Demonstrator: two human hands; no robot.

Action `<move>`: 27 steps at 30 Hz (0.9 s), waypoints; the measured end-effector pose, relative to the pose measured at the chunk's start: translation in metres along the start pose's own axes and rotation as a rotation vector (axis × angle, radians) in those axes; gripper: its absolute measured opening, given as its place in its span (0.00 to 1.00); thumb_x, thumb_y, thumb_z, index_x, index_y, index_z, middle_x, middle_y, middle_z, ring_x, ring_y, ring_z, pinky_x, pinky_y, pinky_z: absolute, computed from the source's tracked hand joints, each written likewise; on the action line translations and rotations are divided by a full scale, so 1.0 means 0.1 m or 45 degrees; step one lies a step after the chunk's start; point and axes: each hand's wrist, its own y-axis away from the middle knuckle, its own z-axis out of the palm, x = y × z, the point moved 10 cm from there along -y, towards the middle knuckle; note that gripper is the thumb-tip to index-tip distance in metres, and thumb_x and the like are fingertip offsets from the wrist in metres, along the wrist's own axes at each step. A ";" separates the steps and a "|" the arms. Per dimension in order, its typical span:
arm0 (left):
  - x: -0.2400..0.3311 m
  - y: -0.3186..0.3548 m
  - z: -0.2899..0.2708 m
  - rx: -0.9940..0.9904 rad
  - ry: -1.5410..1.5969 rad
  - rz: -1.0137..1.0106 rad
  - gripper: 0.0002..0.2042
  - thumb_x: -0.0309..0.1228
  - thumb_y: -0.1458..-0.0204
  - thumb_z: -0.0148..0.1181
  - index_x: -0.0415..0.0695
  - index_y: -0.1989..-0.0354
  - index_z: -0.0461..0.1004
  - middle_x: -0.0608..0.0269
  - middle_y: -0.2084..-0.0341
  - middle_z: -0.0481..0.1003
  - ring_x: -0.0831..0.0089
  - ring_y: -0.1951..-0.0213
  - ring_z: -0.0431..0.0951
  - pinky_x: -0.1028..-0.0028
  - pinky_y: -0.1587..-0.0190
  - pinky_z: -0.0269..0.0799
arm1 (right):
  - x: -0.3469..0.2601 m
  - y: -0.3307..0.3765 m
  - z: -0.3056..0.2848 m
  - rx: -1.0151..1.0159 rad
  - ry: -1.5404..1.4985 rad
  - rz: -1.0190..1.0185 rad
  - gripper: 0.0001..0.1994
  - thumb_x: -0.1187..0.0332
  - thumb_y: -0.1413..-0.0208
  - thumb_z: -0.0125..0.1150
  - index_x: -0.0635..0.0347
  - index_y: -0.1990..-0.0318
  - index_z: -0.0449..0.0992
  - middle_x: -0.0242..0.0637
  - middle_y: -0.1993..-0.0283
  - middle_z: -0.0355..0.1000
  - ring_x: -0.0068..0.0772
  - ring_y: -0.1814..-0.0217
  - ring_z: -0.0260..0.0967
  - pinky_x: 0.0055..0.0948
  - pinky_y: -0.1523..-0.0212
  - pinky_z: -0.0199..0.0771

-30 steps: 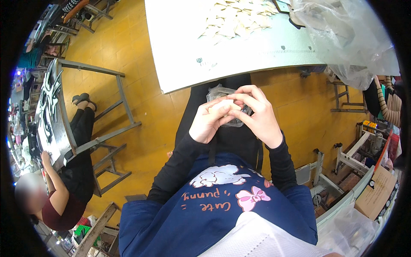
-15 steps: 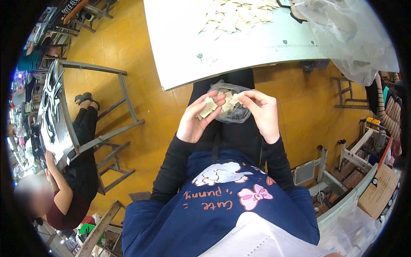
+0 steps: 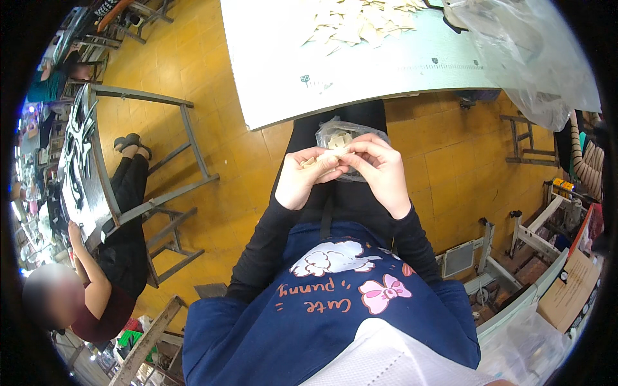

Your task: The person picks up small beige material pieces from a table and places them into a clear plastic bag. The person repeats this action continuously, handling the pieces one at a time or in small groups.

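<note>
Left hand (image 3: 300, 181) grip holds cream pieces (image 3: 309, 163); right hand (image 3: 386, 172) pinches one.

The pieces (image 3: 330, 155) are cream, the floor (image 3: 444, 161) yellow.

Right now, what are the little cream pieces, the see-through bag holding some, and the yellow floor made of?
Little cream pieces: perhaps leather, fabric or card; they look thin and matte with sharp corners, but I can't tell which. See-through bag: probably thin, shiny plastic, because it's crinkly and clear. Yellow floor: likely hard tiles, slightly glossy, with thin grid lines.
</note>
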 end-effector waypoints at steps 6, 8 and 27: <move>0.02 0.00 0.05 0.029 0.091 0.022 0.14 0.29 0.39 0.58 0.29 0.51 0.75 0.51 0.60 0.80 0.71 0.57 0.82 0.78 0.52 0.79 | 0.17 0.02 -0.06 0.034 -0.225 0.135 0.07 0.73 0.42 0.64 0.70 0.61 0.81 0.35 0.65 0.79 0.19 0.62 0.74 0.19 0.60 0.73; 0.02 0.01 0.03 0.079 -0.005 0.042 0.15 0.29 0.39 0.59 0.30 0.50 0.75 0.52 0.60 0.80 0.73 0.57 0.82 0.79 0.51 0.78 | 0.13 0.03 -0.06 0.041 -0.168 0.101 0.07 0.74 0.42 0.64 0.70 0.60 0.81 0.35 0.64 0.78 0.19 0.63 0.75 0.19 0.61 0.74; 0.05 0.08 0.16 -0.177 -0.051 0.044 0.26 0.23 0.37 0.53 0.32 0.31 0.54 0.48 0.40 0.67 0.66 0.42 0.72 0.68 0.39 0.71 | -0.18 0.02 0.04 -0.094 0.307 -0.094 0.11 0.69 0.45 0.67 0.64 0.57 0.81 0.38 0.57 0.75 0.31 0.57 0.75 0.27 0.58 0.74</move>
